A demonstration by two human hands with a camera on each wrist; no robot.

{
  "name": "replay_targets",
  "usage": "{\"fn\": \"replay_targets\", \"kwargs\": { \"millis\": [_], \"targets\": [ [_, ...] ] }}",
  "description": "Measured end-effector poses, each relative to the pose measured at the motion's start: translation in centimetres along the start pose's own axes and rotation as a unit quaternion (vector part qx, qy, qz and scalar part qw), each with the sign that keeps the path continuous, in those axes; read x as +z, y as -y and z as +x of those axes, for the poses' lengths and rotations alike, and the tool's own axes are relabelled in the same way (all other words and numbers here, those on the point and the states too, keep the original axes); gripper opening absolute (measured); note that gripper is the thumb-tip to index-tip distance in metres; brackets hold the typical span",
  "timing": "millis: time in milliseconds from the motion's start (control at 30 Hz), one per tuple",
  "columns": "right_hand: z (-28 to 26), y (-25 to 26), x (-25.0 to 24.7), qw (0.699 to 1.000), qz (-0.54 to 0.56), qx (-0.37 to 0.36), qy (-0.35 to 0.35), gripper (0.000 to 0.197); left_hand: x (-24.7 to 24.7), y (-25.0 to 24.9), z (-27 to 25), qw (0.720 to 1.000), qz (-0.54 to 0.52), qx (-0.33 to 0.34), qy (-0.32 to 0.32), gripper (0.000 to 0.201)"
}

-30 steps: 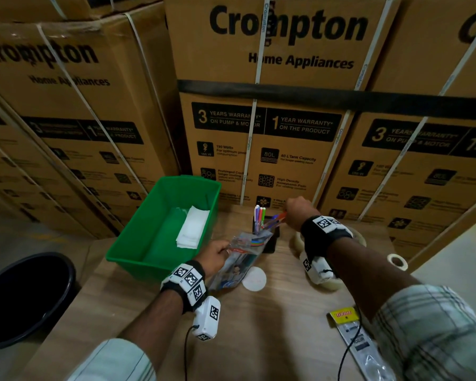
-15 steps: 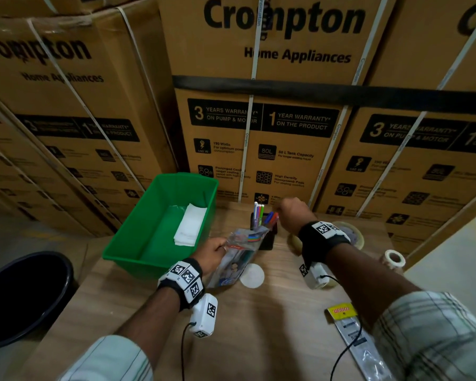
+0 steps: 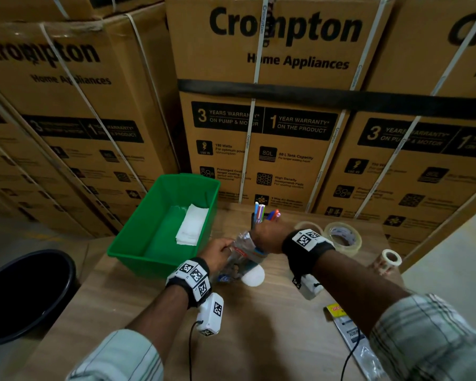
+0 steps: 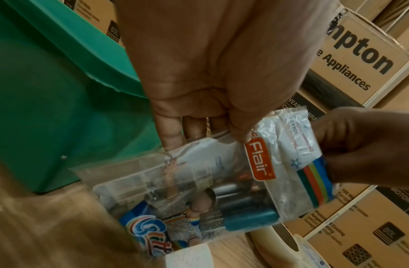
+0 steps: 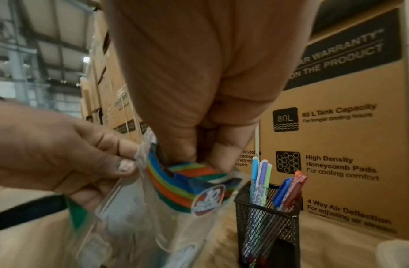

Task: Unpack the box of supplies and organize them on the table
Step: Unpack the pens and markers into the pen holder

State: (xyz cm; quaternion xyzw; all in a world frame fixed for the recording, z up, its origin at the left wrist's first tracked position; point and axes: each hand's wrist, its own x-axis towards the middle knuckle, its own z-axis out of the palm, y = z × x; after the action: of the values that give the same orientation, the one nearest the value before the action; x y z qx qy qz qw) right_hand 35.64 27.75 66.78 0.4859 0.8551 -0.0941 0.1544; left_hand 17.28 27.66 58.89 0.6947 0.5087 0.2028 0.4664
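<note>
Hands (image 3: 217, 250) (image 3: 264, 235) both pinch the clear pen pouch (image 4: 222, 183) tight at its mouth.

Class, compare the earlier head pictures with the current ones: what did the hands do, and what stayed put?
The right hand left the mesh pen holder and came back toward the person, to the mouth of the clear pen packet, where its fingers now reach in. The left hand pinches the packet as before. The green bin, tape rolls and pens in the holder have not moved.

Wooden table (image 3: 149, 312): green bin (image 3: 138, 251) at ten o'clock, mesh pen holder (image 3: 254, 220) at twelve, tape rolls (image 3: 341, 237) at two, packaged item (image 3: 349, 334) at four
</note>
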Motion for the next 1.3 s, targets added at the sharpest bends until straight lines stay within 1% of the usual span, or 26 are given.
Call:
{"fn": "replay_targets", "kwargs": {
  "millis": [100, 233, 333, 433, 500, 600, 767, 867, 1033, 1133, 1200, 1300],
  "targets": [
    [0.2, 0.9, 0.3, 1.000, -0.019, 0.003, 0.020, 0.025, 0.3, 0.3, -0.3, 1.000, -0.002, 0.014, 0.001, 0.032],
    [0.4, 1.9, 1.1, 0.999, -0.010, -0.009, 0.038, 0.024, 0.6, 1.0, -0.9, 1.000, 0.000, 0.011, 0.009, 0.031],
    [0.4, 2.5, 2.5, 1.000, -0.010, -0.002, 0.023, 0.023, 0.6, 1.2, -1.3, 1.000, 0.005, 0.000, 0.009, 0.030],
    [0.4, 2.9, 3.6, 0.999, -0.013, 0.033, 0.034, 0.026, 0.8, 1.3, -1.5, 1.000, 0.014, 0.006, 0.023, 0.028],
    [0.3, 3.3, 4.1, 0.998, -0.015, 0.045, 0.033, 0.025, 1.0, 1.4, -1.8, 1.000, 0.006, -0.002, 0.023, 0.028],
    [0.3, 3.8, 4.8, 0.998, -0.008, 0.051, 0.023, 0.025, 1.4, 1.9, -2.0, 1.000, 0.006, -0.008, 0.008, 0.030],
    [0.6, 4.6, 6.2, 0.998, 0.034, 0.058, 0.007, 0.024, 1.4, 2.4, -2.4, 1.000, 0.001, -0.019, 0.007, 0.031],
    [0.6, 4.5, 5.7, 0.996, 0.043, 0.074, -0.003, 0.024, 1.1, 2.1, -2.3, 0.999, -0.028, -0.040, -0.014, 0.030],
    [1.1, 3.7, 3.7, 0.997, 0.042, 0.056, 0.033, 0.025, 0.3, 1.0, -1.9, 0.997, -0.062, -0.049, -0.017, 0.029],
    [1.1, 3.3, 2.3, 0.996, 0.030, 0.067, 0.052, 0.030, 0.5, 0.2, -1.8, 0.985, -0.148, -0.092, -0.012, 0.027],
    [0.9, 3.0, 1.6, 0.996, 0.012, 0.061, 0.062, 0.033, 0.9, -0.5, -1.7, 0.975, -0.192, -0.114, -0.009, 0.026],
    [0.5, 2.7, 1.3, 0.995, 0.013, 0.067, 0.072, 0.031, 1.2, -0.9, -1.4, 0.971, -0.202, -0.126, 0.006, 0.027]
  ]
}}
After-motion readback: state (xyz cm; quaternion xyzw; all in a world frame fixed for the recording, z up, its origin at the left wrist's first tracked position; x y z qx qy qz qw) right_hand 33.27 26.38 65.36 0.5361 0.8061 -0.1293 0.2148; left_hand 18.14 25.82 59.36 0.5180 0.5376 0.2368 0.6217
